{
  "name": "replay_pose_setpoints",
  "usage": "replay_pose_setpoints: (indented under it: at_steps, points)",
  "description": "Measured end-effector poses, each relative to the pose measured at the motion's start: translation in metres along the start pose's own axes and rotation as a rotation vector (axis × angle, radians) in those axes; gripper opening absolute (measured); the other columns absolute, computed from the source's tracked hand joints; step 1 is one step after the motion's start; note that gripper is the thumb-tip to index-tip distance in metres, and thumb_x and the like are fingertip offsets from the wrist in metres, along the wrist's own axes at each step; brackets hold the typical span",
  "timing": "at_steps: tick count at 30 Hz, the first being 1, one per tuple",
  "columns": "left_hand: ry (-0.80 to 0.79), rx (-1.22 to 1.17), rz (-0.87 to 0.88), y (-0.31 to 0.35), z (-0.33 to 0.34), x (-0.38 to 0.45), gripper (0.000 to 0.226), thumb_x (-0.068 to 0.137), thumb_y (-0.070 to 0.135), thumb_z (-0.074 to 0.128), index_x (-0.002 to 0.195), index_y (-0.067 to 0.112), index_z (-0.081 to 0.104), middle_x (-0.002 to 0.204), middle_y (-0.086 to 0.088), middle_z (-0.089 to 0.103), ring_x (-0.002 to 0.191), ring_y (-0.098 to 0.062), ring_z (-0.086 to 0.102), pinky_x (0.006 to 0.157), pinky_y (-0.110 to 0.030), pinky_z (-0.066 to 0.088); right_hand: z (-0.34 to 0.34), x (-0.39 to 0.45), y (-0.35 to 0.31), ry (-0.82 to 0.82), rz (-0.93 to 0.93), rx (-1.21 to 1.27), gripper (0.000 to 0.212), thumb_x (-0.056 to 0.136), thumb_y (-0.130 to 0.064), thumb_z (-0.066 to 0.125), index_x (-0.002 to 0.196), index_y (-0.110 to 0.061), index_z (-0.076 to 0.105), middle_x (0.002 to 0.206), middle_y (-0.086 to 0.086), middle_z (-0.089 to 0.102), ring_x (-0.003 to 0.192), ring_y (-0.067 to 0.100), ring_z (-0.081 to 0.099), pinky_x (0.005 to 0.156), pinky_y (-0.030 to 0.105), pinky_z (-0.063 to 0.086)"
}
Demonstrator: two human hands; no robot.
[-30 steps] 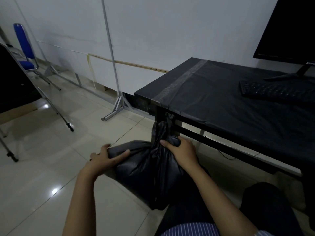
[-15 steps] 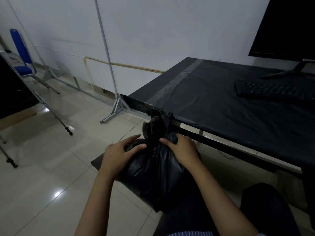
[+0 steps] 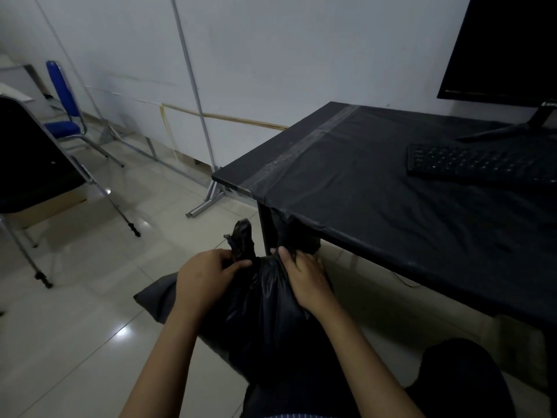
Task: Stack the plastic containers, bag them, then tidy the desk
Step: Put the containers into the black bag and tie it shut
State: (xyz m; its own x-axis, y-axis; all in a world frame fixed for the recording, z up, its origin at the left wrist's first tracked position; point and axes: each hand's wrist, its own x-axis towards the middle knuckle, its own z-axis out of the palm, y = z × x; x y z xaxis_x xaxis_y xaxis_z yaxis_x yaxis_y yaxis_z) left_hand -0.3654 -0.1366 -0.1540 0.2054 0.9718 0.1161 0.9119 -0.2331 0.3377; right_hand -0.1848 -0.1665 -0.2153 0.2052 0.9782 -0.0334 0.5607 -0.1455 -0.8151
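No readable writing anywhere; a small pale mark sat on the monitor (image 3: pixel 509 46) bezel near the stand, too blurred to read. The monitor was cut off at the top & right edge, and the keyboard (image 3: pixel 479 161) ran out of view on the right.

The bag (image 3: pixel 259 315), black plastic, lay on the person's lap, just left of the near desk (image 3: pixel 376 188) corner and below its edge. What was inside the bag was hidden; no containers could be seen. The left hand (image 3: pixel 205 279) gripped the gathered neck of the bag, fingers curled round it, with a twisted tuft of plastic sticking up above the fist. The right hand (image 3: pixel 304 276) pinched another fold of the bag's top, thumb up, other fingers curled under & mostly hidden by the plastic. The room was dim, so bag, dark trousers & desk cover blended together.

The desk wore a black sheet taped down along the left end with a clear strip. Far left stood a blue chair (image 3: pixel 64 116); nearer, a black chair (image 3: pixel 33 167), partly cut off. A metal pole (image 3: pixel 193 86) w/ a floor bracket stood by the white wall, far of the desk corner. Floor was glossy pale tile.
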Motion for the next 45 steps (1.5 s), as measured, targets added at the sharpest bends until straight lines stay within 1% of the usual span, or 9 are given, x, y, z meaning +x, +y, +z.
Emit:
replay_pose_setpoints:
  at_steps: [4, 9, 17, 20, 24, 31, 36, 40, 45]
  points:
    - [0.008, -0.139, 0.055, 0.013, 0.006, 0.001, 0.033, 0.089, 0.04, 0.06, 0.071, 0.014, 0.052, 0.072, -0.002, 0.057, 0.072, -0.021, 0.055, 0.06, -0.032, 0.035, 0.006, -0.004, -0.001, 0.097, -0.053, 0.296, 0.047, 0.089, -0.054, 0.055, 0.127, -0.029, 0.045, 0.126, -0.005, 0.06, 0.117, 0.016, 0.055, 0.097, 0.037, 0.045]
    - [0.156, -0.448, -0.04, 0.012, 0.012, -0.005, 0.032, 0.087, 0.038, 0.065, 0.066, 0.016, 0.053, 0.074, 0.0, 0.058, 0.07, -0.013, 0.057, 0.063, -0.03, 0.041, -0.001, -0.009, -0.018, 0.163, -0.174, 0.402, 0.014, 0.086, -0.031, 0.069, 0.093, -0.026, 0.057, 0.087, -0.011, 0.066, 0.085, 0.001, 0.062, 0.074, 0.024, 0.05]
    - [0.331, -0.391, -0.041, -0.008, 0.004, -0.013, 0.031, 0.089, 0.027, 0.063, 0.066, 0.013, 0.049, 0.076, 0.002, 0.055, 0.07, -0.006, 0.051, 0.059, -0.014, 0.034, 0.031, -0.006, -0.027, 0.017, -0.187, 0.449, 0.018, 0.094, -0.024, 0.061, 0.106, -0.022, 0.075, 0.108, -0.009, 0.058, 0.099, -0.001, 0.058, 0.088, 0.006, 0.041]
    - [0.322, -0.459, -0.073, -0.029, 0.009, -0.012, 0.032, 0.086, 0.023, 0.067, 0.063, 0.016, 0.047, 0.077, 0.0, 0.06, 0.074, -0.012, 0.056, 0.065, -0.022, 0.043, 0.053, -0.001, -0.029, -0.094, -0.219, 0.377, 0.018, 0.092, -0.025, 0.059, 0.094, -0.023, 0.077, 0.104, -0.009, 0.067, 0.099, 0.005, 0.062, 0.09, 0.02, 0.047]
    - [0.22, -0.621, -0.128, -0.05, 0.023, -0.006, 0.023, 0.082, 0.021, 0.072, 0.069, 0.013, 0.054, 0.086, 0.003, 0.062, 0.073, -0.014, 0.062, 0.068, -0.026, 0.047, 0.066, 0.002, -0.03, -0.182, -0.168, 0.262, 0.029, 0.091, -0.042, 0.054, 0.071, -0.029, 0.069, 0.08, -0.003, 0.073, 0.08, 0.015, 0.067, 0.079, 0.038, 0.05]
    - [0.022, -0.811, -0.127, -0.069, 0.046, 0.015, 0.004, 0.08, 0.019, 0.074, 0.077, 0.022, 0.074, 0.073, 0.009, 0.072, 0.062, -0.005, 0.065, 0.061, -0.016, 0.046, 0.085, 0.027, -0.022, -0.177, -0.109, 0.227, 0.04, 0.095, -0.043, 0.051, 0.062, -0.029, 0.068, 0.06, -0.005, 0.06, 0.062, 0.008, 0.052, 0.064, 0.031, 0.039]
    - [-0.127, -0.721, -0.067, -0.096, 0.035, 0.014, 0.05, 0.094, 0.058, 0.038, 0.089, 0.027, 0.077, 0.088, 0.019, 0.073, 0.091, 0.005, 0.063, 0.085, -0.018, 0.044, 0.103, 0.045, -0.023, -0.189, 0.011, 0.27, 0.043, 0.097, -0.038, 0.052, 0.059, -0.028, 0.068, 0.061, -0.011, 0.065, 0.063, 0.005, 0.058, 0.071, 0.03, 0.043]
    - [-0.46, -0.236, 0.112, -0.122, 0.029, 0.012, 0.083, 0.055, 0.091, 0.048, 0.122, 0.044, 0.058, 0.123, 0.018, 0.062, 0.127, -0.008, 0.045, 0.113, -0.04, 0.025, 0.114, 0.058, -0.032, -0.189, 0.035, 0.366, 0.04, 0.099, -0.03, 0.049, 0.063, -0.021, 0.062, 0.058, -0.007, 0.057, 0.055, 0.004, 0.052, 0.061, 0.025, 0.039]
    - [-0.526, -0.158, 0.171, -0.125, 0.043, 0.01, 0.084, 0.039, 0.078, 0.075, 0.102, 0.026, 0.055, 0.099, 0.013, 0.062, 0.09, -0.01, 0.06, 0.08, -0.026, 0.046, 0.141, 0.078, -0.037, -0.277, 0.047, 0.287, 0.034, 0.097, -0.03, 0.053, 0.067, -0.019, 0.063, 0.05, -0.01, 0.053, 0.048, 0.001, 0.047, 0.059, 0.024, 0.038]
